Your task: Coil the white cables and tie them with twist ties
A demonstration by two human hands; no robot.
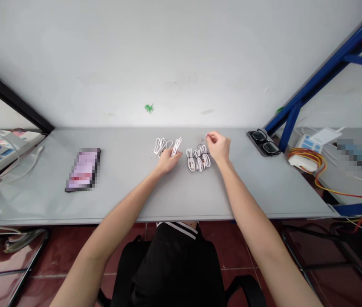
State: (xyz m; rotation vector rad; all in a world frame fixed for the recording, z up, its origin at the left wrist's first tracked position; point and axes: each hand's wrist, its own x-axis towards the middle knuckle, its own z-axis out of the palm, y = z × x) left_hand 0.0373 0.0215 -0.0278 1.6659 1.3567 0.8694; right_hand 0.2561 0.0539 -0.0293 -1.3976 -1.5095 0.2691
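My left hand (pixel 168 160) lies on a loose loop of white cable (pixel 160 146), its fingers gripping the strands. A second stretch of that loose cable (pixel 177 146) rises beyond my fingertips. Just to the right sit several white cable bundles (pixel 199 158) wound with dark ties. My right hand (pixel 218 147) hovers above them, with its finger and thumb pinched on a thin dark wire with a red tip (pixel 205 137). The wire is very small, so its exact kind is hard to tell.
A phone (pixel 83 169) with a blurred screen lies on the grey table (pixel 129 200) to the left. Glasses on a dark case (pixel 264 143) stand at the back right. Red-yellow wires (pixel 305 157) lie beyond, and a power strip (pixel 1 149) sits far left. A white wall (pixel 181 64) rises behind.
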